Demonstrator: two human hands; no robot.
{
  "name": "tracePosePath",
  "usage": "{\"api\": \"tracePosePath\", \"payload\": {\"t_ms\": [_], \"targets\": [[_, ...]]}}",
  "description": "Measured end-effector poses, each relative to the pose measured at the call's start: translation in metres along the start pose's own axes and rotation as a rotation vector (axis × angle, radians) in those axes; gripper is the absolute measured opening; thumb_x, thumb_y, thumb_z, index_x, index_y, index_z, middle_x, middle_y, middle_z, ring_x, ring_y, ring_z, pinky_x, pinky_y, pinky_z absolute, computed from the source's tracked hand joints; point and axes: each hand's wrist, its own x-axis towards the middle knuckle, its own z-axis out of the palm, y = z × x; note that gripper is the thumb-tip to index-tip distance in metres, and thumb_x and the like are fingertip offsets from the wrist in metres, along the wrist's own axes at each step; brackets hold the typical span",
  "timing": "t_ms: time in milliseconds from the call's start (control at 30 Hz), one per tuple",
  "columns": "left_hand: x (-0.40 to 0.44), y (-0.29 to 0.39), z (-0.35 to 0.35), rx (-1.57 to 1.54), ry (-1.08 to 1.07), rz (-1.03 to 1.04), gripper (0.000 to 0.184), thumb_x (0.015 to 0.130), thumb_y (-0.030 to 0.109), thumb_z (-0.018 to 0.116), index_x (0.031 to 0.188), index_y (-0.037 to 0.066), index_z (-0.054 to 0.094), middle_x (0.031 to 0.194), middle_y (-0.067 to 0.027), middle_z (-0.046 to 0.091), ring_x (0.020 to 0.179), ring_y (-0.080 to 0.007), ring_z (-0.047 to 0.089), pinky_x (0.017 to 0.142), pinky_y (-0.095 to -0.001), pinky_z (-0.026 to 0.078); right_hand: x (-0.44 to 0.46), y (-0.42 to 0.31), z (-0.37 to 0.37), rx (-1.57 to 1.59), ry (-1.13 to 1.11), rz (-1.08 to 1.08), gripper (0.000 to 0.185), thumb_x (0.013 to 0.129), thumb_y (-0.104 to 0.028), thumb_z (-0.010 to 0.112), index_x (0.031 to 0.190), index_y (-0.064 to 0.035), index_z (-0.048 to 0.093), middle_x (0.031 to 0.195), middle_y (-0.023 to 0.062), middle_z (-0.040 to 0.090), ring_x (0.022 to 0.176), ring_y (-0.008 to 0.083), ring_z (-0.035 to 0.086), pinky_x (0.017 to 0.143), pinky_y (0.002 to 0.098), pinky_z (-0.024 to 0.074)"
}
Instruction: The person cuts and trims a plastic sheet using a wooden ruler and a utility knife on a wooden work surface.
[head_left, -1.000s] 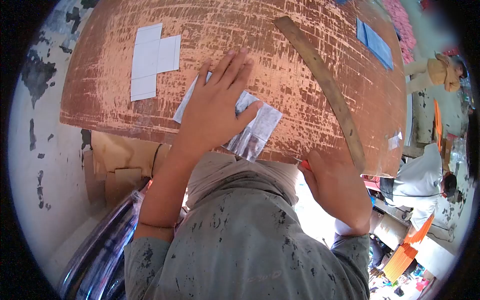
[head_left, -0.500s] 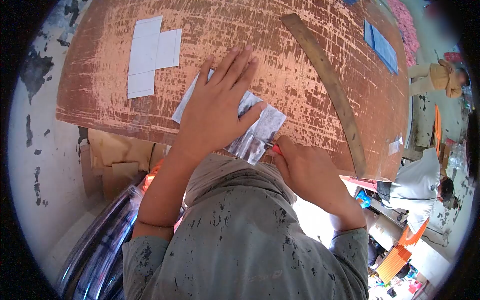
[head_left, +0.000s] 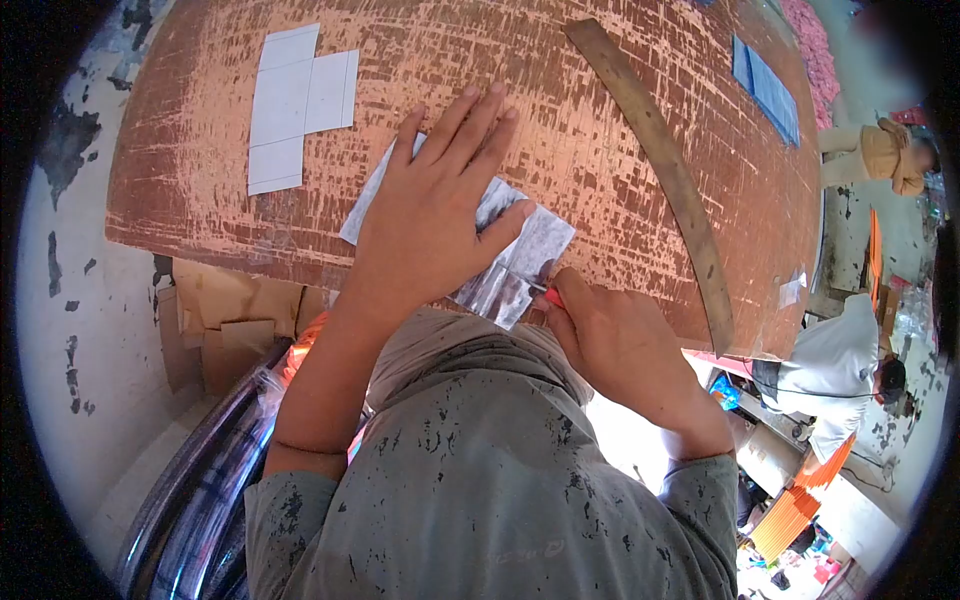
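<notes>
My left hand (head_left: pixel 430 210) lies flat with fingers spread, pressing on a shiny grey-and-white sheet (head_left: pixel 540 235) at the table's near edge. Part of the sheet is hidden under the palm. My right hand (head_left: pixel 625 345) is closed around a small red-handled tool (head_left: pixel 553 297) with a thin metal tip. That tip touches or nearly touches the sheet's lower right part; its exact kind is hard to make out. Further up and to the left is a white paper cutout (head_left: pixel 285 110) with ruled lines.
The worn brown table (head_left: pixel 450 50) bears a long flat strip (head_left: pixel 665 180) on the right and a folded blue piece (head_left: pixel 767 90) at the far right. Cardboard (head_left: pixel 238 350) and a plastic-wrapped bundle (head_left: pixel 200 500) lie below left. Two people (head_left: pixel 835 365) are off to the right.
The view has shifted slightly, so the cutout sits a little further up and left. Both hands keep almost the same place on the sheet and the tool.
</notes>
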Motion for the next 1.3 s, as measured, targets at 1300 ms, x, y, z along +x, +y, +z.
{"api": "tracePosePath", "payload": {"t_ms": [1300], "targets": [[-0.005,-0.022,-0.006,0.111,0.014,-0.034,0.079,0.103,0.051,0.064,0.166,0.006,0.047,0.179,-0.0118,0.036,0.164,-0.0314,0.034,0.135,-0.0594,0.021,-0.019,0.016,-0.005,-0.066,-0.057,0.054,0.029,0.113,-0.031,0.058,0.110,-0.0022,0.058,0.074,0.0241,0.071,0.071,0.0487,0.071,0.066,0.0603,0.0531]]}}
